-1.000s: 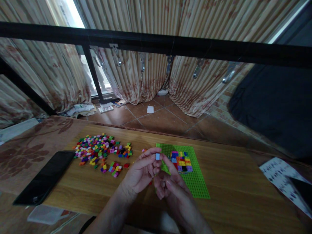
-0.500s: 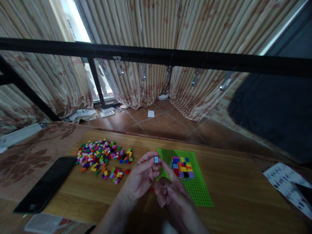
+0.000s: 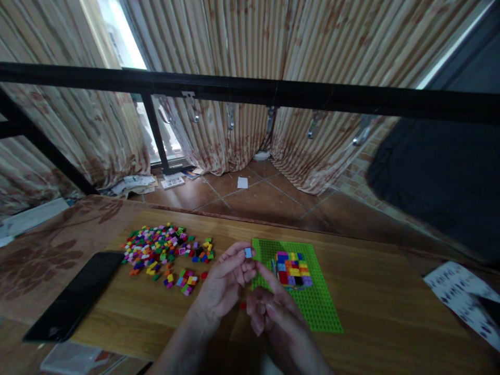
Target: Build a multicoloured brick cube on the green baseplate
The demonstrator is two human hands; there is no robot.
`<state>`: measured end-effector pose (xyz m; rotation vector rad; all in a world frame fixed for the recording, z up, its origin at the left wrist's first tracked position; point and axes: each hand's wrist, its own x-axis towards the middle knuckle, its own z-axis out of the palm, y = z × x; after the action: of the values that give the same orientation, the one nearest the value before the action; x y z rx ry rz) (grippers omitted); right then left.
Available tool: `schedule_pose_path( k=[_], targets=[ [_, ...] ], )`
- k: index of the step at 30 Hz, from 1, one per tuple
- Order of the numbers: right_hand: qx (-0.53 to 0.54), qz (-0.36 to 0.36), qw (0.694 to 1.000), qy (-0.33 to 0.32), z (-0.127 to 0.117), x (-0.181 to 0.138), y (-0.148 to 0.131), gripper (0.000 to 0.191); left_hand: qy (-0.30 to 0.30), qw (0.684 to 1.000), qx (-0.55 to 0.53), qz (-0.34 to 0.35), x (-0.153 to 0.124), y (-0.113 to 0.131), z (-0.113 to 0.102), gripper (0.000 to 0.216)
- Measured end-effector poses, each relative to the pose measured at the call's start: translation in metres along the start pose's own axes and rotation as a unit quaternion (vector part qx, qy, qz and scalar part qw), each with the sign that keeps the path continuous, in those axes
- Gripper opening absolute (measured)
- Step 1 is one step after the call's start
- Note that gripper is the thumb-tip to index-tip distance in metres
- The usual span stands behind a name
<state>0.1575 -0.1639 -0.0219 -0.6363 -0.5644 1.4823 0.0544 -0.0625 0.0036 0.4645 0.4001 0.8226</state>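
Your left fingers are closing in a pinch, thumb against fingertip, and they are holding the brick up at their tips. It is showing a small, squarish, light-blue face; its studs are too tiny to make out. Your right fingers are sitting just beside it, the forefinger stretching toward the left ones and the rest curling inward; you cannot tell whether they are gripping anything. To the right of your fingers, a green plate is lying on the desk, carrying a many-coloured block with red, yellow, blue and purple pieces in its top. A mixed heap is spreading to the left of your fingers, and a black tablet is resting farther left.
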Motion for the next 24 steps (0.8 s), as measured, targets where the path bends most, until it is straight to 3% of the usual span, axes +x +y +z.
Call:
schedule_pose_path(
  k=[15,19,21,22,24],
  targets=[
    [0.009,-0.010,1.000,0.006,0.002,-0.002,-0.003,0.052,0.010,1.000,-0.001,0.004,0.001,0.000,0.000,0.028],
    [-0.051,-0.042,0.998,0.021,-0.002,-0.005,-0.013,0.041,0.021,0.999,0.023,0.011,0.003,0.001,0.000,0.029],
    [-0.167,-0.121,0.977,0.054,-0.008,-0.007,-0.021,0.033,0.026,0.998,0.060,0.022,0.004,-0.001,0.001,0.028],
    [-0.247,-0.171,0.950,0.082,-0.011,-0.009,-0.025,0.029,0.027,0.995,0.089,0.029,0.004,-0.002,0.002,0.027],
    [-0.407,-0.256,0.866,0.138,-0.018,-0.012,-0.033,0.025,0.027,0.985,0.165,0.050,0.004,-0.007,0.004,0.025]
  ],
)
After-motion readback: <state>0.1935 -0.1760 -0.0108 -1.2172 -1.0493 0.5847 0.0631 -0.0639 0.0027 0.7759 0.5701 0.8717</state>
